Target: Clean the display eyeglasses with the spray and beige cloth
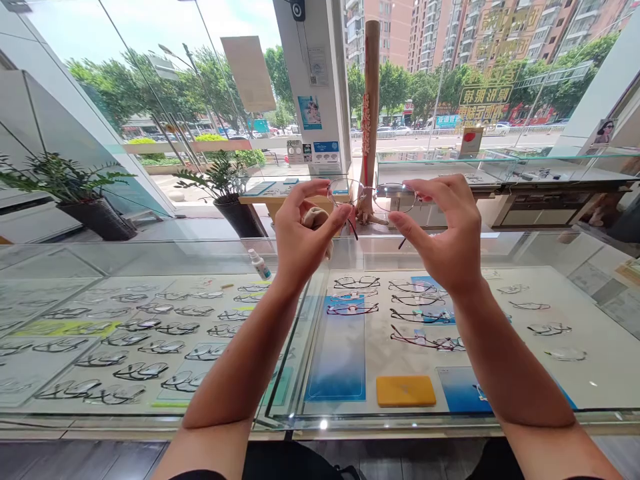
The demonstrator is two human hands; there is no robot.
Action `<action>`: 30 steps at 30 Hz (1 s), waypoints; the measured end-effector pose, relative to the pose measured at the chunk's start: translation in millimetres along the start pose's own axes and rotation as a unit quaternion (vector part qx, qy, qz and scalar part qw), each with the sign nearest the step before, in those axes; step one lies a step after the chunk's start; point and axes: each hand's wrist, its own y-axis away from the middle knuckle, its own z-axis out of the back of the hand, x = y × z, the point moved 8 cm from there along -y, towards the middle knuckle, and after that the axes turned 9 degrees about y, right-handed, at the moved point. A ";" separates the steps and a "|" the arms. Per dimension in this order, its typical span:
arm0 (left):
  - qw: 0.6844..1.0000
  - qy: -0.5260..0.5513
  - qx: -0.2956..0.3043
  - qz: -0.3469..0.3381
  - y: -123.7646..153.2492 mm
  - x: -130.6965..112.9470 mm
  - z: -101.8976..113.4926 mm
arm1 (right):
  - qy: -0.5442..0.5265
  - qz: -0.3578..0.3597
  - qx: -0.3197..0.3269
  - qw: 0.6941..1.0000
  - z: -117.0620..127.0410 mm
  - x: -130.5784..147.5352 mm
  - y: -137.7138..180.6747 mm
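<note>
I hold a pair of thin-rimmed glasses (373, 197) up in front of me, above the glass counter. My left hand (303, 230) pinches the left side of the frame, with a beige cloth (316, 218) tucked in its palm. My right hand (445, 230) pinches the right rim between thumb and fingers. The temples hang folded below the lenses. Both hands are closed on the frame.
A glass display counter (320, 420) runs below my arms, with several spectacle frames laid out inside, a yellow pad (405, 391) and blue cards. A small spray bottle (260, 265) stands on the glass. Potted plants (227, 190), a wooden post (371, 107) and shop windows lie beyond.
</note>
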 end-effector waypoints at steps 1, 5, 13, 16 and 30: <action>1.000 -0.002 -0.001 -0.002 0.1 -0.3 0.0 | 0.003 -0.002 0.002 1.000 -0.3 0.1 -0.1; 1.000 -0.004 -0.005 -0.006 -0.3 -0.2 0.2 | 0.007 0.003 0.008 1.000 -0.6 2.2 -0.2; 1.000 -0.013 -0.020 -0.020 0.4 -2.2 1.6 | 0.000 0.003 0.006 1.000 -0.6 2.6 0.6; 0.999 -0.013 -0.020 -0.023 0.6 -2.1 1.5 | 0.003 -0.004 0.012 1.000 -1.3 1.8 0.5; 1.000 0.004 -0.015 -0.013 -0.7 2.6 -0.6 | -0.007 -0.007 0.022 1.000 -2.2 1.8 0.4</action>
